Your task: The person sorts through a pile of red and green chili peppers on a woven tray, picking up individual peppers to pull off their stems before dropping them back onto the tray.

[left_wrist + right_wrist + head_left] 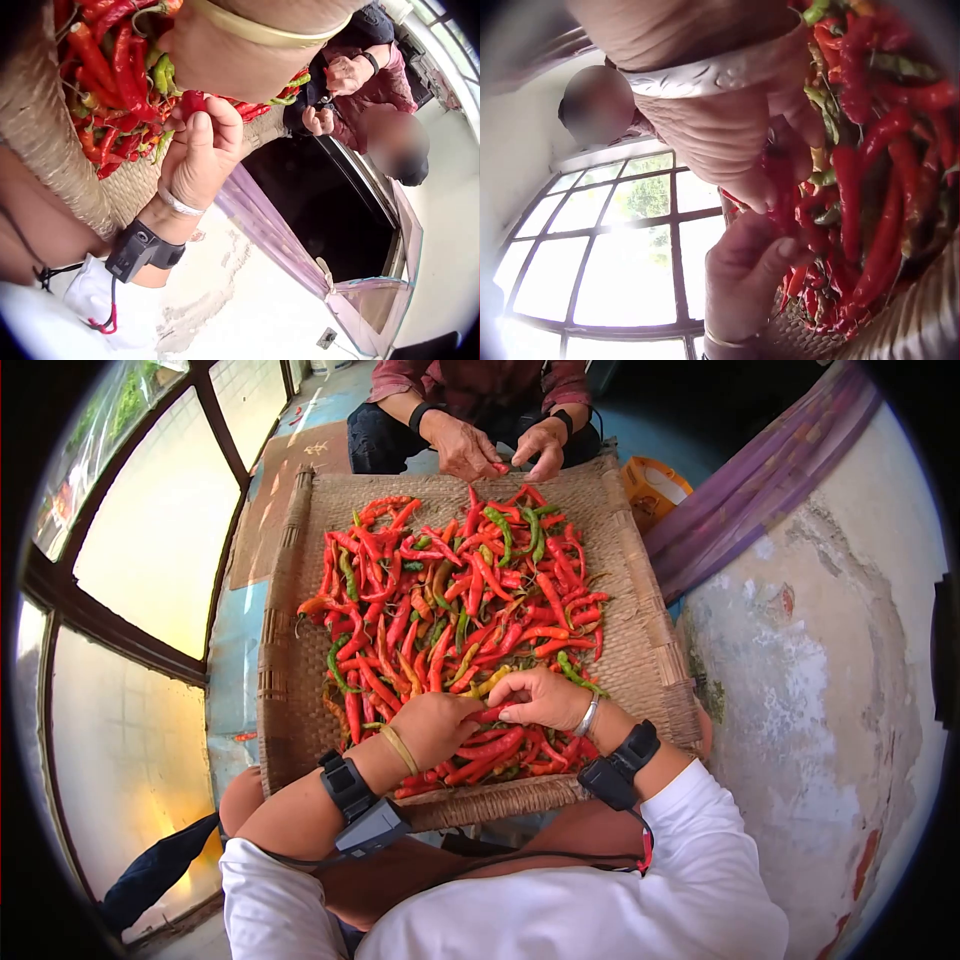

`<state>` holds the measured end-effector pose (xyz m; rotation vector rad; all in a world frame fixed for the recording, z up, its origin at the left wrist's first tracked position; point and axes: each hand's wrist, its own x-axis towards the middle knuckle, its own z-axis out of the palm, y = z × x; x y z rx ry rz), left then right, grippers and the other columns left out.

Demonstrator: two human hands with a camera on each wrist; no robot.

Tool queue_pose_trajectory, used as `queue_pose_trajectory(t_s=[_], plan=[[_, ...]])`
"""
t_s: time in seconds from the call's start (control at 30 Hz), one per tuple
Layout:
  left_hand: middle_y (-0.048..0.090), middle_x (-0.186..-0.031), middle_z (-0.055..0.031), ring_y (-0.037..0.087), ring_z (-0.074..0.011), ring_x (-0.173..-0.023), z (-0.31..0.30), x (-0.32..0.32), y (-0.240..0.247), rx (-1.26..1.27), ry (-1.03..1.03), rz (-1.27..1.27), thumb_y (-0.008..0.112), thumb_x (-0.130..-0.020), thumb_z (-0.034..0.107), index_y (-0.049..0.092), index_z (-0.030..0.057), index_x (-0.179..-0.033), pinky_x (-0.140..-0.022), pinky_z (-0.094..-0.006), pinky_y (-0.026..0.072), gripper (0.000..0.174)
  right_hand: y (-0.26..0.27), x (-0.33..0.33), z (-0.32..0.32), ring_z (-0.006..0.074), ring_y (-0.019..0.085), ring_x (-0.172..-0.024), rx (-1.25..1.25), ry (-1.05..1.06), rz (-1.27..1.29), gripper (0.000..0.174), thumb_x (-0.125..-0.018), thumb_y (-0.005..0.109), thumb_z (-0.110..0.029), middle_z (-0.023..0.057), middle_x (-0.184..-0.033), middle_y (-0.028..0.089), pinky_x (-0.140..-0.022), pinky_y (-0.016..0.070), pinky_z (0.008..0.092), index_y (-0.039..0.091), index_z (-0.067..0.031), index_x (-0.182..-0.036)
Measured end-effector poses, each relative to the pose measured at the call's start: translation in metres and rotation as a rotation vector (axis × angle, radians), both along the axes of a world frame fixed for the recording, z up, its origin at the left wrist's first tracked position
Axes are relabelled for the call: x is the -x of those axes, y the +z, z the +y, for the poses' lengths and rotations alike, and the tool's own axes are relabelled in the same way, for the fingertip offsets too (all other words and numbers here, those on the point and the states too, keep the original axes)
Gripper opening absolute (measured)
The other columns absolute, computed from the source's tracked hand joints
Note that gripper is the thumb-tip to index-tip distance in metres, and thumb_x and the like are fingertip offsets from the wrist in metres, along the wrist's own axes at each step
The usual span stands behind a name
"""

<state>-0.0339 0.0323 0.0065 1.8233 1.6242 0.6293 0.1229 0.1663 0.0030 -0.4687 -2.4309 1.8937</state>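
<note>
Between my two hands, a red chili pepper [490, 713] is held low over the near part of the pile. My left hand [432, 726] grips one end of it, and my right hand [548, 700] pinches the other end between thumb and fingers. The right wrist view shows the chili [781, 187] upright in that frame, with the fingers of both hands around it. Under and around my hands lies a heap of chili peppers [450, 600], mostly red, with some green and orange, on a woven tray [285, 710].
Across the tray sits another person in a red shirt [480, 385], whose hands [465, 450] hold a small red piece at the far edge. A wall [800, 690] and purple curtain [770, 480] stand to the right, a framed window [140, 530] to the left. An orange container [652, 490] is beside the tray.
</note>
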Motion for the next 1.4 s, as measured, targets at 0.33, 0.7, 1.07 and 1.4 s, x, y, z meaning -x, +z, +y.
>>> queue_pose_trajectory(t_s=[0.33, 0.7, 1.07, 1.4], plan=[[0.059, -0.068, -0.0107, 0.058, -0.0275, -0.065, 0.001, 0.004, 0.011, 0.031, 0.124, 0.101, 0.056, -0.073, 0.019, 0.055, 0.0032, -0.093, -0.057, -0.0369, 0.0449, 0.025, 0.040, 0.034, 0.079, 0.0143, 0.055, -0.070, 0.537, -0.680, 0.285, 0.039, -0.077, 0.059, -0.021, 0.0054, -0.081, 0.054, -0.060, 0.0470, 0.0299, 0.050, 0.0025, -0.106], [0.058, -0.067, -0.0114, 0.057, -0.0284, -0.064, -0.002, 0.006, 0.016, 0.037, 0.059, 0.210, 0.056, -0.073, 0.022, 0.056, 0.0047, -0.090, -0.056, -0.0379, 0.0451, 0.024, -0.043, 0.016, 0.098, 0.0249, 0.057, -0.078, -0.637, -0.792, -0.349, 0.034, -0.072, 0.060, -0.023, 0.0121, -0.092, 0.059, -0.070, 0.0461, 0.0347, 0.055, -0.0059, -0.101], [0.058, -0.070, -0.0121, 0.058, -0.0243, -0.062, 0.007, 0.011, 0.014, -0.065, 0.044, 0.091, 0.053, -0.079, 0.026, 0.053, 0.0020, -0.097, -0.054, -0.0337, 0.0458, 0.030, 0.033, -0.004, 0.006, 0.0064, 0.046, -0.043, 0.371, -0.204, -0.270, 0.020, -0.084, 0.045, -0.020, 0.0019, -0.060, 0.052, -0.041, 0.0376, 0.0200, 0.052, -0.0011, -0.086], [0.059, -0.082, -0.0022, 0.054, -0.0068, -0.068, 0.008, -0.009, -0.007, 0.272, 0.246, -0.750, 0.048, -0.085, 0.025, 0.055, 0.0012, -0.099, -0.060, -0.0193, 0.0449, 0.028, -0.001, -0.010, -0.014, 0.0050, 0.045, -0.046, 0.367, -0.080, -0.214, 0.026, -0.086, 0.044, -0.028, -0.0003, -0.061, 0.051, -0.043, 0.0362, 0.0186, 0.053, -0.0034, -0.089]])
